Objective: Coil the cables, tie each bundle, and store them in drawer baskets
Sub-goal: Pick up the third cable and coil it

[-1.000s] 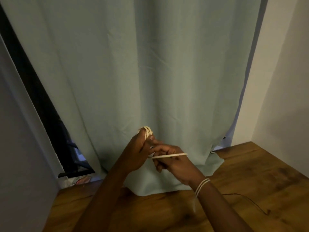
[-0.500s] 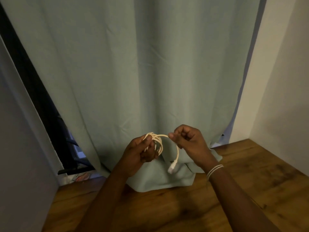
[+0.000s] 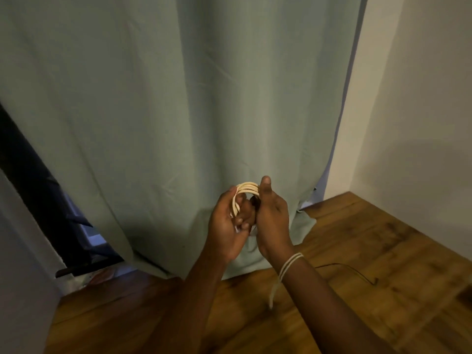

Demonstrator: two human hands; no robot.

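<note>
Single head-worn view, looking forward and down, close on both hands [image 3: 252, 221]; curtain [image 3: 178, 111] behind, apparently wooden floor [image 3: 357, 251] below.

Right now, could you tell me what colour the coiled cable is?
Cream-white; the coiled cable shows best in the head view.

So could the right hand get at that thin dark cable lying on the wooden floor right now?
Probably not yet. The right hand is up at the coiled white cable, which the left hand also holds. The dark cable lies unobstructed on the floor below.
</note>
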